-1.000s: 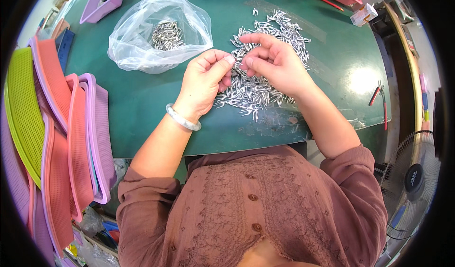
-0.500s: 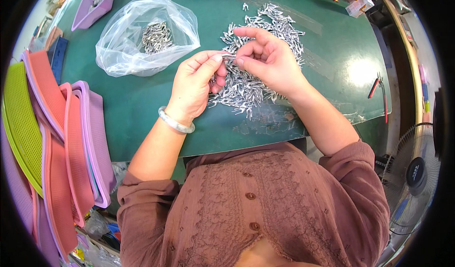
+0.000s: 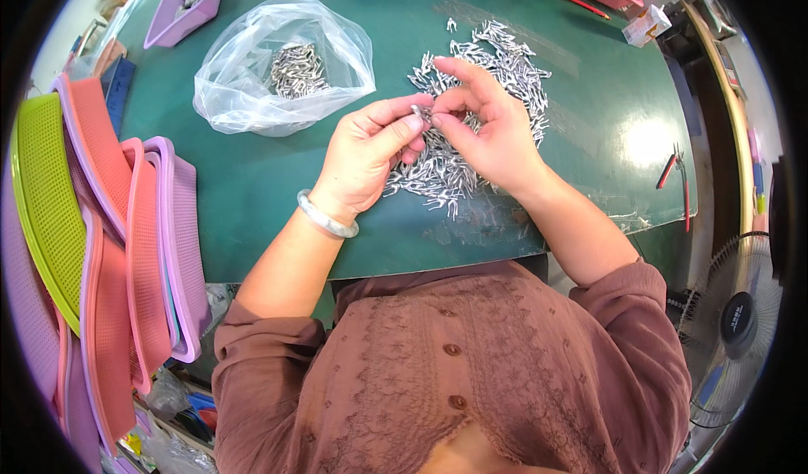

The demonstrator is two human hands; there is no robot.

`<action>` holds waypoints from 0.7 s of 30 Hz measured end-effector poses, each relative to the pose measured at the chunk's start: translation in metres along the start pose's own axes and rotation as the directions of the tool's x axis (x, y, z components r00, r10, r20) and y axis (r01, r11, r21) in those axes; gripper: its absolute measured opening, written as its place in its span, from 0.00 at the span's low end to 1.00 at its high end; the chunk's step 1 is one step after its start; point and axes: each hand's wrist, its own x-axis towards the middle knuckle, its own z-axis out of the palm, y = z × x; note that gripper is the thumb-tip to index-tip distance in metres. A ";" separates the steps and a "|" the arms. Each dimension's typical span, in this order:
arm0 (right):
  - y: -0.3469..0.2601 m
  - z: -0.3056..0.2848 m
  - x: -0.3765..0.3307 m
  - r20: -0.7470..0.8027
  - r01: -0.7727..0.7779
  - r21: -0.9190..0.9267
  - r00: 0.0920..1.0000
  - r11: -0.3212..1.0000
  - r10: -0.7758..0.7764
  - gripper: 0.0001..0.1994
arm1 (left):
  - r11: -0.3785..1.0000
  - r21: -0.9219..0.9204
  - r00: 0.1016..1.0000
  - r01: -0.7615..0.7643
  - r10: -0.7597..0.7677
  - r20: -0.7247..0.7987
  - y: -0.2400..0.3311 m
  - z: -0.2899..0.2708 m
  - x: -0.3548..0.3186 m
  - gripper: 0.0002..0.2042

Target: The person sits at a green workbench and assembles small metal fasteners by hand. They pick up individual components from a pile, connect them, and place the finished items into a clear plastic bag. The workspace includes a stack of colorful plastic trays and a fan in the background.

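Note:
Between thumb and forefinger, my left hand (image 3: 366,150) pinches a small silvery metal fork-shaped piece (image 3: 423,113). The thumb and index finger of my right hand (image 3: 492,133) close on the other end of the same piece, while another finger sticks out. Both hands hover over the near-left part of a heap of like metal pieces (image 3: 454,171) on the green table. To the left of the heap lies an open clear plastic bag (image 3: 227,87) with a pile of small metal pieces (image 3: 299,70) inside. How the held piece is shaped at its ends is hidden by my fingertips.
Pink, purple and green plastic baskets (image 3: 156,264) are stacked at the left. A purple tray (image 3: 189,20) stands at the far left. Red-handled pliers (image 3: 667,171) lie near the right edge, a red pen (image 3: 581,5) at the back. A fan (image 3: 736,331) stands at the right.
My fingertips have come closer together on the metal piece, which now shows less between them. The whole scene has shifted slightly to the right in view.

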 end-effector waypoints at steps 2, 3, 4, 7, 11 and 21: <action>0.000 0.000 0.001 -0.003 0.014 0.002 1.000 1.000 -0.014 0.23 | 1.000 0.008 1.000 -0.020 0.020 0.021 -0.001 -0.001 0.001 0.13; 0.000 0.000 0.001 -0.006 0.021 0.008 1.000 1.000 -0.021 0.23 | 1.000 0.011 1.000 -0.022 0.021 0.020 -0.001 0.000 0.001 0.12; 0.000 0.000 0.000 -0.009 0.029 0.014 1.000 0.999 -0.029 0.23 | 1.000 0.015 1.000 -0.019 0.019 0.016 -0.001 -0.001 0.002 0.12; -0.001 0.000 0.000 0.002 0.037 -0.009 0.999 0.999 -0.037 0.23 | 1.000 0.024 1.000 -0.013 0.013 0.000 0.000 -0.002 0.001 0.12; 0.002 -0.001 0.000 0.030 0.045 0.011 0.999 0.999 -0.045 0.22 | 0.999 -0.026 1.000 0.024 -0.025 -0.019 0.001 -0.003 0.002 0.10; 0.014 -0.020 0.021 0.037 0.125 -0.366 0.992 0.922 -0.120 0.15 | 0.986 -0.134 0.995 0.099 -0.100 0.001 0.003 -0.017 0.006 0.07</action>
